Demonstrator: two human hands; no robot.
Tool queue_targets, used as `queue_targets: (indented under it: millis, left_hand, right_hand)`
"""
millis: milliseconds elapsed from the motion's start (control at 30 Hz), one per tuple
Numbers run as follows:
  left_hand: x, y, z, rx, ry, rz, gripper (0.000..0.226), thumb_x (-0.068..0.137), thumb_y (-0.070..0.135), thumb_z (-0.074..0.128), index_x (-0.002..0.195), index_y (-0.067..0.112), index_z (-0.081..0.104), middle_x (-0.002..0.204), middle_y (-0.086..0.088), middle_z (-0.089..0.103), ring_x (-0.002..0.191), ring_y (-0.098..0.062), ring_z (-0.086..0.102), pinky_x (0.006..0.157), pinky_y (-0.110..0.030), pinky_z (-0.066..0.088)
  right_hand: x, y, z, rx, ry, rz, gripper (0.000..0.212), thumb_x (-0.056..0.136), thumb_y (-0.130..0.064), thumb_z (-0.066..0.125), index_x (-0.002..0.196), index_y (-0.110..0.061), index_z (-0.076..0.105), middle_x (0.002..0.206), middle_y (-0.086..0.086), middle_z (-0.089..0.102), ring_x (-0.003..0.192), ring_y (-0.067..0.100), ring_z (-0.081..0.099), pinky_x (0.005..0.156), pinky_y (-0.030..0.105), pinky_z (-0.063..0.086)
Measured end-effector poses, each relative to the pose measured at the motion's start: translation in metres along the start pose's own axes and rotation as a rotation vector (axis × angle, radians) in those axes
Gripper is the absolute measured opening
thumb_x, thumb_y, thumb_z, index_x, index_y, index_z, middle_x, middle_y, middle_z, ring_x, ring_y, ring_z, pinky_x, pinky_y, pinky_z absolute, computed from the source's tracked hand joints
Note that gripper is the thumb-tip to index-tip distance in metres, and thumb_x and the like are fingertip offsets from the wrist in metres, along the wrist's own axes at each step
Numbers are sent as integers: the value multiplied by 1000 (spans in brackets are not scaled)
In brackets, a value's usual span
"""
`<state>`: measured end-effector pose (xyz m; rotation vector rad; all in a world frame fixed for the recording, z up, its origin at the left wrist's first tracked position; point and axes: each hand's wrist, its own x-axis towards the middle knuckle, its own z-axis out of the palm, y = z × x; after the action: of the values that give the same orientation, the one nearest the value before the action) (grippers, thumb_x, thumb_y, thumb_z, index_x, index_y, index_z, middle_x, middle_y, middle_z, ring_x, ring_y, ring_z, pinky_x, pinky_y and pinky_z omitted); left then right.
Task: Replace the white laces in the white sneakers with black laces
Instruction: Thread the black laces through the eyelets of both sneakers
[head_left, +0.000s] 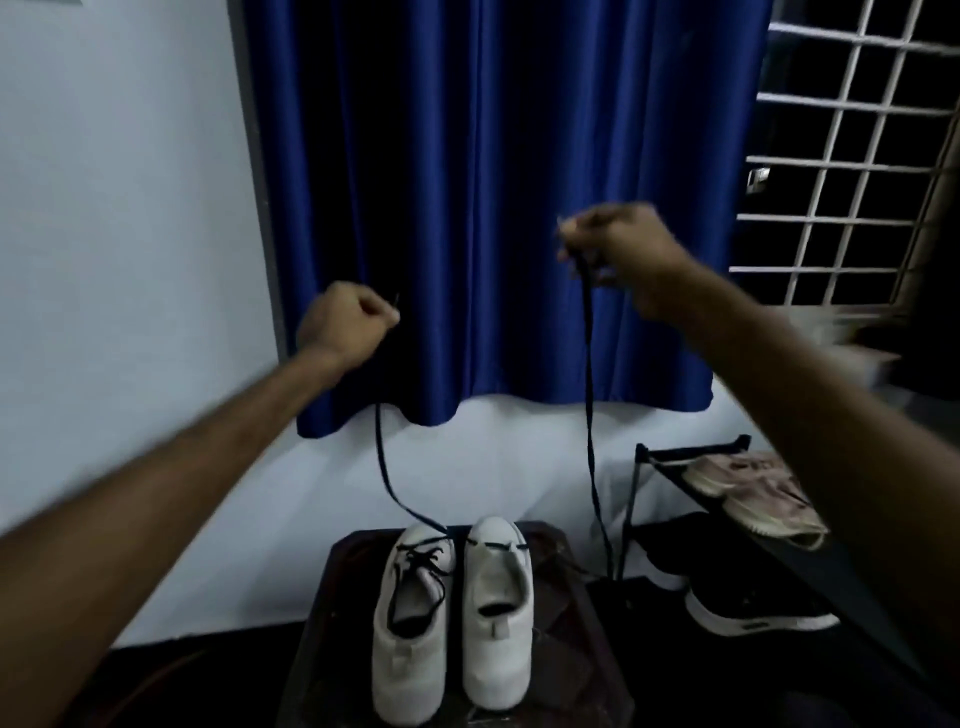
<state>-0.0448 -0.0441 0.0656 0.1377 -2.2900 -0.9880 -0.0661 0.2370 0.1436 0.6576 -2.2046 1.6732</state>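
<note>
Left hand (345, 325) and right hand (618, 249) hold black lace (589, 389) above sneakers (496, 613).

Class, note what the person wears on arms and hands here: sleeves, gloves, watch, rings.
Nothing worn shows. The left forearm and right forearm are bare, with no sleeve in view and no watch or band at either wrist. The left hand and right hand are ungloved; blur hides any ring.

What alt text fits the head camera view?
The left hand and right hand each hold up an end of a black lace threaded across the toe of one white sneaker; the second sneaker beside it is already laced black.
</note>
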Motion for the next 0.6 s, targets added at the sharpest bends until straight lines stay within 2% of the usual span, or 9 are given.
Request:
queue_targets:
  millis: [67, 167, 233, 333, 400, 467, 533, 600]
  left_hand:
    - [-21, -31, 32, 43, -87, -24, 16, 83, 28, 73, 68, 31, 66, 74, 8, 69, 80, -21, 69, 72, -38, 59]
    - [-55, -63, 81, 132, -244, -49, 16, 84, 29, 71, 69, 32, 66, 87, 7, 73, 86, -17, 69, 79, -35, 56]
    - [-77, -78, 106, 245, -338, -93, 7, 84, 35, 68, 80, 30, 68, 96, 6, 73, 93, -21, 67, 84, -34, 54]
    - [-109, -95, 139, 337, -452, -75, 19, 87, 32, 63, 106, 28, 63, 111, 4, 66, 104, -20, 62, 88, -31, 49]
    - [-127, -99, 153, 297, -429, -46, 14, 90, 29, 58, 104, 28, 60, 109, 4, 65, 104, -19, 62, 86, -33, 49]
    - [-139, -97, 163, 308, -423, -41, 13, 89, 38, 57, 94, 27, 63, 100, 7, 70, 99, -16, 64, 82, -33, 51]
    - [-143, -93, 168, 367, -461, -61, 28, 85, 53, 56, 90, 26, 64, 96, 7, 71, 98, -16, 64, 80, -30, 50]
    - [-140, -87, 167, 372, -519, -118, 45, 81, 67, 53, 87, 24, 63, 92, 7, 69, 94, -16, 63, 76, -29, 47]
  right_hand:
    - [-20, 55, 21, -24, -68, 52, 13, 91, -7, 62, 80, -12, 65, 58, -2, 64, 47, 4, 56, 49, 16, 45]
    - [-52, 134, 58, -43, -195, 200, 6, 89, -4, 65, 83, -7, 67, 71, 9, 67, 59, 12, 56, 55, 20, 46]
    - [-70, 175, 79, -63, -263, 289, 8, 89, -6, 65, 83, -8, 69, 77, 12, 69, 63, 13, 55, 55, 21, 45]
    - [-92, 224, 104, -146, -324, 323, 14, 87, -8, 65, 77, -15, 72, 67, 0, 69, 56, 8, 55, 57, 27, 48]
    - [-105, 243, 114, -178, -341, 338, 17, 84, -9, 64, 75, -22, 71, 63, -6, 69, 56, 4, 59, 61, 28, 51]
    - [-116, 260, 122, -199, -346, 345, 5, 78, -25, 69, 74, -27, 72, 68, -11, 72, 66, 1, 65, 70, 29, 54]
    - [-124, 274, 125, -174, -306, 354, 16, 69, -41, 68, 80, -30, 72, 76, -9, 74, 77, 4, 69, 80, 33, 55]
    - [-128, 286, 127, -119, -258, 348, 21, 66, -40, 65, 81, -28, 72, 77, -5, 75, 77, 7, 70, 79, 35, 54]
